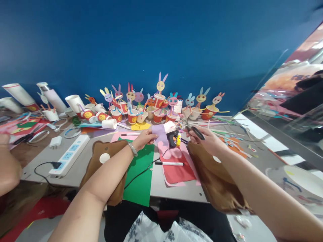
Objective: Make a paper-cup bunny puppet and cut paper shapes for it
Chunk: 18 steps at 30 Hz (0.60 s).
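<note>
My left hand [141, 139], with a bracelet at the wrist, pinches the left edge of a piece of purple paper [159, 135] above the table. To its right my right hand [207, 138] is closed on black-handled scissors [198, 133]; their blades point toward the cups and look blurred. Between the hands, a white paper cup [170, 127] lies tilted behind the purple paper. Below it are a black tool with a cord [173, 140] and a yellow glue stick [179, 139]. Green paper [141, 174], red paper [178, 173] and a white marker [170, 163] lie nearer me.
Paper cups with rabbit figures [158, 101] line the blue wall [151, 40]. A power strip [70, 156] and another person's arm [8, 164] are at left. Brown cloth [214, 174] lies under my right forearm, paper strips [234, 143] beyond. A clear tub [300, 185] stands right.
</note>
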{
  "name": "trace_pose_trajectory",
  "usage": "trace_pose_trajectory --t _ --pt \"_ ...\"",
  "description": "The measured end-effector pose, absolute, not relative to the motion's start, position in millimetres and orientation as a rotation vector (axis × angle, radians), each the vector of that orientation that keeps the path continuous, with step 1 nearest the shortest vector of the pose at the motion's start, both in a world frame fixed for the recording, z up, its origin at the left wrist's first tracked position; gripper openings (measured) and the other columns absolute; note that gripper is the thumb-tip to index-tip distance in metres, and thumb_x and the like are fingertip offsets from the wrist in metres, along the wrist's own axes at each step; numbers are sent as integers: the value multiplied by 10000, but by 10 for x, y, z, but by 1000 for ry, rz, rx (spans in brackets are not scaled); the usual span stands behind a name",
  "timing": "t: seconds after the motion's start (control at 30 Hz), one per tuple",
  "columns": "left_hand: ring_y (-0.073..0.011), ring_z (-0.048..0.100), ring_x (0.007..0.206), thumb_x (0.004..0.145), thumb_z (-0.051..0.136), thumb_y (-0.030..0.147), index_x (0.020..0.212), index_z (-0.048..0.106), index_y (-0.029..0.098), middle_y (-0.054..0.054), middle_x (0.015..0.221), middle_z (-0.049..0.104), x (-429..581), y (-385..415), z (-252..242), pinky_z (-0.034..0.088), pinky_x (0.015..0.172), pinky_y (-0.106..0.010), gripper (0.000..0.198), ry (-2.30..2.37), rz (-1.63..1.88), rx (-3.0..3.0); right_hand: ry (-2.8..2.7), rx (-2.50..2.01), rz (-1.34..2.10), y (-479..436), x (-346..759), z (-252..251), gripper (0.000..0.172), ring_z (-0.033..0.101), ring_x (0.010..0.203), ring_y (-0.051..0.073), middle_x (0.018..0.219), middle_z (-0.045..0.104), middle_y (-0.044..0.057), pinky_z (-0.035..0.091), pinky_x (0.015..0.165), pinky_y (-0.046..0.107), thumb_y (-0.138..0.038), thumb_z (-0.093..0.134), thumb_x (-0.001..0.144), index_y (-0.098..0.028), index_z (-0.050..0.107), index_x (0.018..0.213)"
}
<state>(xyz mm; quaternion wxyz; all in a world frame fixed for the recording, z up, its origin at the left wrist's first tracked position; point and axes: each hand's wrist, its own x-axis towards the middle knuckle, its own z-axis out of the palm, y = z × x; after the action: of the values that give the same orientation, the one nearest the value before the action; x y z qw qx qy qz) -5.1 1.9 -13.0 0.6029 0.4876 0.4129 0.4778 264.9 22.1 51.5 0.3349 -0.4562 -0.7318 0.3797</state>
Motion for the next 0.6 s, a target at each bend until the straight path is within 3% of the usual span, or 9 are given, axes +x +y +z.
trace_pose_trajectory --t 0.1,0.27,0.4,0.47,0.6 --pt "-20 317 386 607 784 377 746 537 144 87 516 437 -66 29 -121 139 404 -198 367 966 1128 1129 -1691 -1000 1444 127 2378 491 374 460 560 119 826 637 63 399 532 272 -519 536 819 -178 655 916" --pt "-22 308 400 587 790 386 773 546 137 87 533 436 -56 29 -110 148 421 -202 395 971 1159 1133 -1496 -890 1699 102 2190 345 320 542 649 136 877 644 55 460 614 273 -392 561 794 -175 676 998" --pt "-34 318 417 631 750 372 733 533 148 94 506 403 -37 17 -107 165 438 -206 329 1014 1218 1162 -1536 -813 1641 167 2214 94 380 561 695 136 906 642 44 461 641 266 -279 655 731 -183 672 1098" --pt "-38 326 429 646 730 360 726 534 149 91 503 413 -29 7 -98 180 447 -207 298 1033 1239 1179 -1578 -790 1558 201 2233 -26 438 570 721 139 914 643 40 462 659 270 -310 709 742 -194 649 1160" --pt "-45 350 443 657 708 329 660 496 161 82 492 426 -9 -18 -68 216 457 -203 270 1082 1239 1213 -1554 -894 1367 227 2231 -199 391 546 650 129 766 615 -7 453 612 267 -435 789 709 -193 655 985"
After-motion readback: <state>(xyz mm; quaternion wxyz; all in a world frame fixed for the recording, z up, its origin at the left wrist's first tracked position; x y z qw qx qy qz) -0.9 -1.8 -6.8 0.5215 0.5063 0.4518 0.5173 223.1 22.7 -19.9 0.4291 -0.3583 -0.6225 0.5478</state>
